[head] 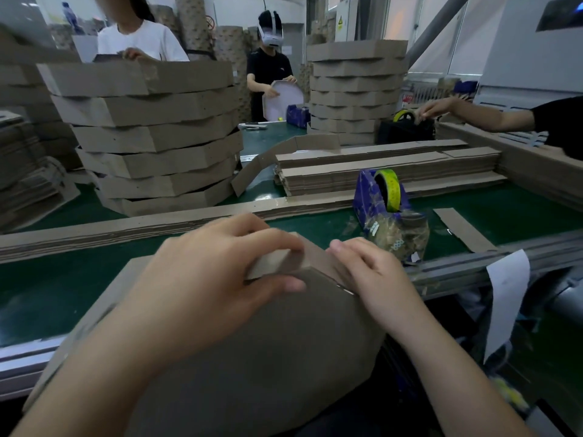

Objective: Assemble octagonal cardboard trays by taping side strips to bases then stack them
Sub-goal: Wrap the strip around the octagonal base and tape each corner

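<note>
- Head view: the left hand [217, 279] is pinching the side strip [271, 263], thumb beneath and fingers over, holding it folded round a corner of the base [268, 357], which is leaning against the table [47, 294] edge.
- The right hand [375, 275] is pressing its fingers onto the adjoining strip section, probably to seat tape.
- The tape dispenser [381, 197] is standing just beyond, near the right hand.

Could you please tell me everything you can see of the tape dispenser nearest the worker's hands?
The tape dispenser is a dark blue, plastic-looking block with a faint pattern. It stands upright on the green table, just beyond the right hand. A yellow-green tape roll sits on edge in its top. Its near end is smothered in a crumpled wad of clear tape scraps. Flat cardboard strips lie piled behind it. Neither hand holds it; the left hand grips the tray.
</note>
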